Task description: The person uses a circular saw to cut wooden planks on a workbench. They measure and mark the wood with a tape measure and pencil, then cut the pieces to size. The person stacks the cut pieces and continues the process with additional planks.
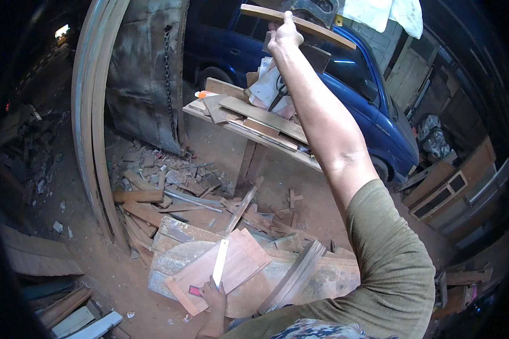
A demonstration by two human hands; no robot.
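Note:
Raised far out in front, my right hand (285, 35) is closed around a long, slightly curved wooden strip (322, 34), level with the blue car's windows. Low in the view, my left hand (214, 296) grips a try square with a pale straight blade (221, 261); a red patch shows beside the fingers. Under that blade lies a reddish wooden panel (246, 255), built from joined boards. The panel rests on a worn, stained wooden work surface (305, 277). A grooved length of timber (294, 274) lies slanted to the panel's right.
Behind the work surface, a raised plank bench (266, 138) carries boards and paper. Offcuts (192, 189) litter the ground below it. Tall curved planks (99, 113) stand on the left, before a metal sheet (141, 73). A blue car (356, 96) is parked beyond; panels (455, 186) lean at right.

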